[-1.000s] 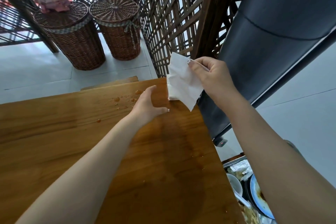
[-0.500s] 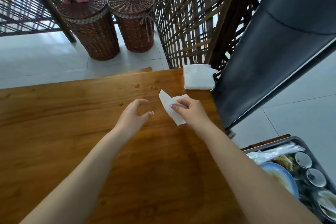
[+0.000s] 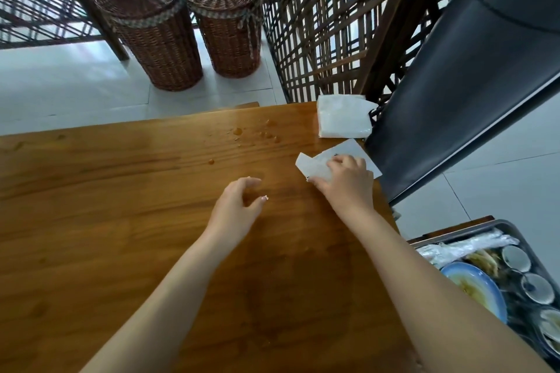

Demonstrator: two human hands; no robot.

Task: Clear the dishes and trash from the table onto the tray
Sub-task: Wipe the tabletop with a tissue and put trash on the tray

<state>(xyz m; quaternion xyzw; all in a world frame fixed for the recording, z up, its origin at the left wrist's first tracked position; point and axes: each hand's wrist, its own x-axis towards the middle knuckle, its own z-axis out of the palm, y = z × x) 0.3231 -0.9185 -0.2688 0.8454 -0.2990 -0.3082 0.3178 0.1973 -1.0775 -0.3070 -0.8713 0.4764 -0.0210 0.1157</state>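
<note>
Single head-worn wide-angle view, looking forward and steeply down, close over the wooden table point(image 3: 106, 197)

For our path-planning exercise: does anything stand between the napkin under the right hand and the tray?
Nothing visible does. The napkin, held by the right hand, lies near the right edge of the table; the tray sits beyond that edge, with only bare tabletop and floor between.
</note>
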